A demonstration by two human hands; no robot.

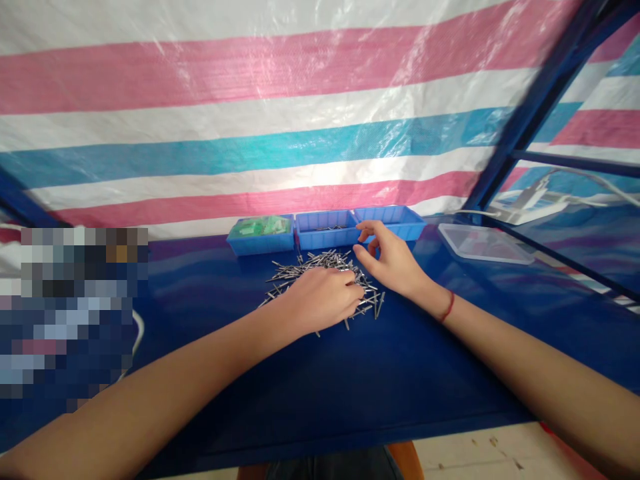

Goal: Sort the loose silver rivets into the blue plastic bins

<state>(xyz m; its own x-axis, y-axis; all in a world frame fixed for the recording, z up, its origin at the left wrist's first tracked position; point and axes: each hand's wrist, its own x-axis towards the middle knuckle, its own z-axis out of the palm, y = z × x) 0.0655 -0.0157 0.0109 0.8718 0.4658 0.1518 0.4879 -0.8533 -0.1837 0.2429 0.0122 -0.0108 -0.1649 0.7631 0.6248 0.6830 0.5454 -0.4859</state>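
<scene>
Tabletop (325, 390), blue, bearing one loose heap of slim metal pieces (327, 259). Left hand (320, 297) — palm down over the heap, fingers bent, grip hidden. Right hand (390, 257) — just beside the heap's far right edge, fingers curled, thumb apart from forefinger; red cord (450, 307) at the wrist. Behind the heap, in a row, all blue: left bin (263, 245) with green packets (260, 227); middle bin (327, 239) with some thin pieces (330, 228); right bin (413, 231), partly behind the right hand. Shallow clear tray (485, 244), farther right. Striped sheet (250, 73), behind all.
</scene>
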